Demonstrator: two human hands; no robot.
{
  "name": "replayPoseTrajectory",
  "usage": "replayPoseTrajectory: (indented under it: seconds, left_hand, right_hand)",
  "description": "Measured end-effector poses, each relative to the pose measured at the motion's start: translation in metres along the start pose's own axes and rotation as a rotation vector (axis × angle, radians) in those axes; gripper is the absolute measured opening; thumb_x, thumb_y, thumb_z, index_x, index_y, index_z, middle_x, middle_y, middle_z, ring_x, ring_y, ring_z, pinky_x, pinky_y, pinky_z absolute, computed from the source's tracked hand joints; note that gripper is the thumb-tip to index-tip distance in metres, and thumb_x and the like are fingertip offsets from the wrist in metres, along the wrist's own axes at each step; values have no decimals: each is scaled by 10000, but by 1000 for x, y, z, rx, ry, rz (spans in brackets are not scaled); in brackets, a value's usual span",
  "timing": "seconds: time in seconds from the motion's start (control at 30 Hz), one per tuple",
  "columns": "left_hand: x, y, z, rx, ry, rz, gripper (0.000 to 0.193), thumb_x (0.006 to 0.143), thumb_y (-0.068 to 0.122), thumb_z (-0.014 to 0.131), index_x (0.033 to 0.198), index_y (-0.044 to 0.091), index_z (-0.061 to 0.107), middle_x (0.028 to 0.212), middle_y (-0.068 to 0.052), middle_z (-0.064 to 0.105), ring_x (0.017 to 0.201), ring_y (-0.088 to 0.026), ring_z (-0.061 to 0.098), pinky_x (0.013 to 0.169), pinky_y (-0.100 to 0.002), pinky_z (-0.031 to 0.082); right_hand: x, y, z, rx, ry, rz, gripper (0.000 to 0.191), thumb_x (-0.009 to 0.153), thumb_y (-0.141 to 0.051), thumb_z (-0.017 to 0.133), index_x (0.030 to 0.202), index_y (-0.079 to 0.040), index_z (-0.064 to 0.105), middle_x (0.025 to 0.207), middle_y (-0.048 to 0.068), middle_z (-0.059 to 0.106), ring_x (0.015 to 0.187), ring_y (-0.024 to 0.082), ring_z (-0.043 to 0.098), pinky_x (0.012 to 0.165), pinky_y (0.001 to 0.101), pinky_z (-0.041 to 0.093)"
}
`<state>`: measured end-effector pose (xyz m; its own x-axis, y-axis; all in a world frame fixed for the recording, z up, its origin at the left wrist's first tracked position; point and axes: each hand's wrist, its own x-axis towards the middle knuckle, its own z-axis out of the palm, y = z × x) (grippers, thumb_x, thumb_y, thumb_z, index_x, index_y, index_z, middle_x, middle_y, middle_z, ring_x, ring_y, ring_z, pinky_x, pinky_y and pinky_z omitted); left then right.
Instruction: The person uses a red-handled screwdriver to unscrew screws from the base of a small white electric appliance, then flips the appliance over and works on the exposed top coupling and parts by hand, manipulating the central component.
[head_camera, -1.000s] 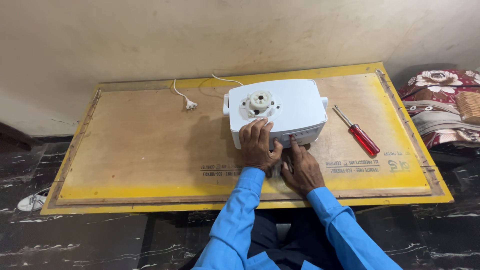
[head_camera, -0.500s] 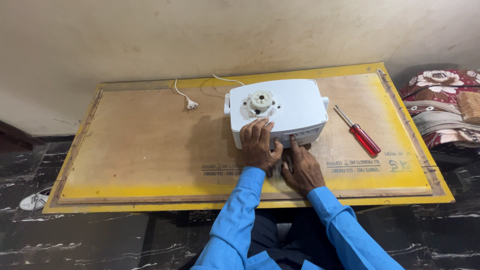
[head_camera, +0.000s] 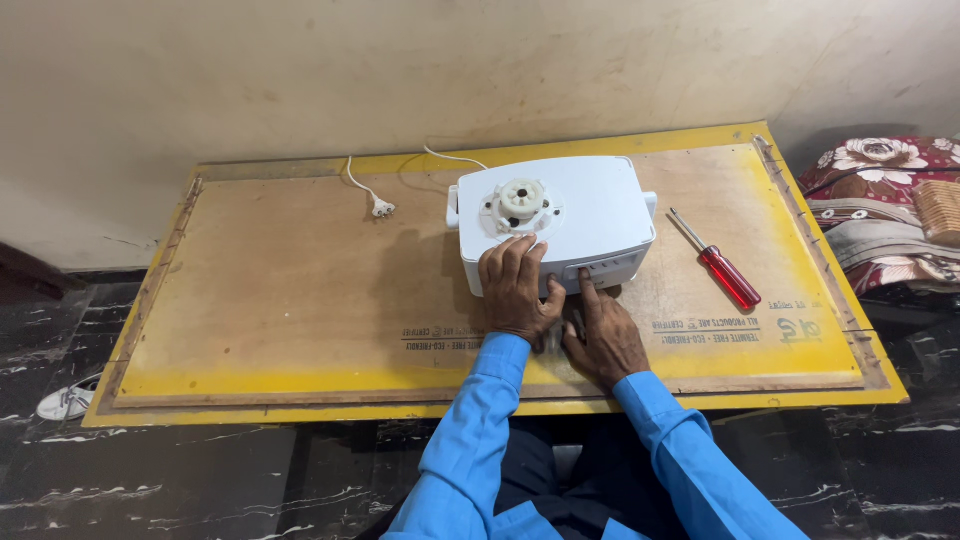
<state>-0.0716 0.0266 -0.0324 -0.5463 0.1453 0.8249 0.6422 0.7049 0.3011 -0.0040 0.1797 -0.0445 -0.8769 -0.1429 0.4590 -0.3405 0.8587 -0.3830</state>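
Note:
A white boxy appliance base (head_camera: 575, 205) with a round coupling (head_camera: 521, 197) on top sits on a yellow-edged wooden board (head_camera: 280, 290). My left hand (head_camera: 517, 285) grips its near left corner, fingers spread over the top edge. Just right of it, my right hand (head_camera: 603, 335) rests on the board with the index finger stretched against the appliance's front face. A white cord runs from the appliance's back to a plug (head_camera: 381, 208) lying on the board.
A red-handled screwdriver (head_camera: 718, 261) lies on the board right of the appliance. Patterned folded cloth and a woven item (head_camera: 890, 200) sit at the far right. A plain wall rises behind the board. A white shoe (head_camera: 62, 402) lies on the dark floor at left.

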Motion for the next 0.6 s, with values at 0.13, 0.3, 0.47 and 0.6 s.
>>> replayPoseTrajectory:
  seconds: [0.13,0.3,0.47,0.6]
  left_hand:
    - [-2,0,-1,-23,18,4,523,716,166,699,1228,76,642,1266,-100,550,1256,-325,510,1136,-518,387]
    - [1,2,-2,-28,48,-2,505,717,141,689,1215,74,652,1207,-99,542,1211,-325,518,1120,-514,405]
    - [5,9,-18,-198,42,-151,400,808,128,653,1199,52,618,1212,-139,543,1193,-350,534,1080,-501,443]
    - [15,5,-31,-279,90,-359,341,901,74,561,1235,28,616,1232,-179,547,1211,-359,546,1077,-485,448]
  right_hand:
    - [0,-1,0,8,16,-8,1043,770,-174,746,1602,-2,140,1014,258,632,914,415,651,852,510,548]
    - [-1,-2,-2,4,-12,17,1050,778,-166,742,1611,-6,123,989,248,633,902,414,648,859,515,541]
    - [-1,-2,-3,35,48,-18,1038,769,-144,725,1615,-3,140,994,261,638,894,417,650,842,512,545]
    - [-2,-1,-2,47,61,9,999,790,-141,708,1614,5,164,963,250,647,866,410,653,820,510,548]
